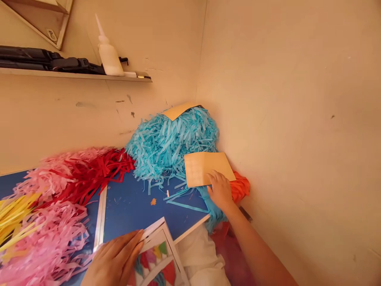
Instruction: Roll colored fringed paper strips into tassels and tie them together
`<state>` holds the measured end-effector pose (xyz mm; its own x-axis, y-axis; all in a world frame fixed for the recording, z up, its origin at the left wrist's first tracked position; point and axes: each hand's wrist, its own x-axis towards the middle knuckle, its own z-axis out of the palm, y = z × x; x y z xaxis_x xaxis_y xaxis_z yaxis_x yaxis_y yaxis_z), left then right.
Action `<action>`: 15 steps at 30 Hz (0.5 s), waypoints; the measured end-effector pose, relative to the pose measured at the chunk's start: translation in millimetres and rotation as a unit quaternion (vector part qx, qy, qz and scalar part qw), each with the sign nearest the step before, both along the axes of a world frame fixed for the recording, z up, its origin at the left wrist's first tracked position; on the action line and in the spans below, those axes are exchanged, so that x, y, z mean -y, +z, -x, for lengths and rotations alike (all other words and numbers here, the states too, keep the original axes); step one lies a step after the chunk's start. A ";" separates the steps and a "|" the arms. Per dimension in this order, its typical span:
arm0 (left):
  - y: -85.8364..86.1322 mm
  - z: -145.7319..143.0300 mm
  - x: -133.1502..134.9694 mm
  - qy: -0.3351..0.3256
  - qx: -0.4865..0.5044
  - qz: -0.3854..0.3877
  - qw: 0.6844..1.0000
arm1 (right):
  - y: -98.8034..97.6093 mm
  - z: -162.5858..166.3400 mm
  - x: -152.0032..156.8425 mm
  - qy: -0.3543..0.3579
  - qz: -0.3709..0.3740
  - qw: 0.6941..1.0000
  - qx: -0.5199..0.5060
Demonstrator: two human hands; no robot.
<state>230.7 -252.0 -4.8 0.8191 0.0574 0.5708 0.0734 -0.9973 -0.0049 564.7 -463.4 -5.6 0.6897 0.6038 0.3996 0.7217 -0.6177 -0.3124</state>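
Note:
My right hand [220, 190] reaches toward the room's corner and rests its fingers on the lower edge of a tan cardboard rectangle [205, 167]. That cardboard lies against a heap of light blue shredded paper [169, 143]. My left hand [114, 260] lies flat at the bottom of the view, touching the white frame of a colourful paper craft piece [160, 258] with red, green and yellow shapes. Both sit on a blue board [131, 206].
Red [98, 171], pink [44, 234] and yellow [13, 214] fringed paper lies piled at left. Orange paper [241, 186] sits by the right wall. A second tan card [178, 110] tops the blue heap. A wall shelf [74, 74] carries a white glue bottle [108, 55] and dark tools.

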 end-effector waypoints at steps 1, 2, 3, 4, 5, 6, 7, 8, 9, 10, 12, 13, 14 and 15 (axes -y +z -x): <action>3.3 -2.0 1.4 0.000 0.005 0.006 1.000 | -2.1 1.2 -5.7 -0.002 0.052 0.998 0.026; 6.8 -3.9 2.8 0.003 0.010 0.015 1.000 | -3.1 0.7 -10.6 -0.007 0.093 0.995 0.042; 10.0 -5.5 4.2 0.010 0.016 0.024 1.000 | -3.3 -1.4 -14.3 -0.010 0.116 0.992 0.048; 12.6 -6.8 5.2 0.019 0.020 0.032 0.999 | -2.6 -4.8 -16.5 -0.007 0.126 0.991 0.048; 14.4 -7.7 5.9 0.028 0.021 0.037 0.999 | -1.4 -8.9 -16.7 0.005 0.127 0.991 0.044; 15.2 -8.1 6.1 0.038 0.025 0.040 0.998 | 0.2 -13.6 -15.0 0.027 0.120 0.992 0.035; 14.8 -8.1 5.6 0.045 0.028 0.040 0.998 | 2.2 -18.7 -11.2 0.052 0.108 0.993 0.022; 13.3 -7.7 4.4 0.046 0.033 0.040 0.998 | 4.3 -24.2 -5.6 0.059 0.088 0.994 0.002; 10.6 -6.8 2.4 0.041 0.036 0.037 0.998 | 6.3 -29.9 1.5 0.039 0.063 0.997 -0.021; 6.9 -5.7 -0.1 0.034 0.041 0.032 0.998 | 8.2 -35.8 9.4 -0.006 0.037 0.998 -0.041; -2.8 -3.2 -5.9 0.022 0.046 0.010 0.999 | 10.9 -48.2 25.7 -0.140 0.000 0.988 -0.071; -8.0 -2.0 -8.6 0.016 0.042 -0.005 0.999 | 11.7 -54.3 32.7 -0.199 -0.006 0.977 -0.081; -12.9 -1.1 -10.9 0.012 0.035 -0.021 0.999 | 12.0 -60.3 38.4 -0.235 -0.003 0.968 -0.092; -17.2 -0.4 -12.4 0.013 0.026 -0.032 0.999 | 12.1 -65.9 42.4 -0.249 0.007 0.963 -0.103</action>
<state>231.1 -239.6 -22.0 0.7870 0.0395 0.6157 0.1006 -0.9928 -0.0648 630.6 -505.8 6.5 0.9591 0.1816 0.2172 0.2580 -0.8762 -0.4070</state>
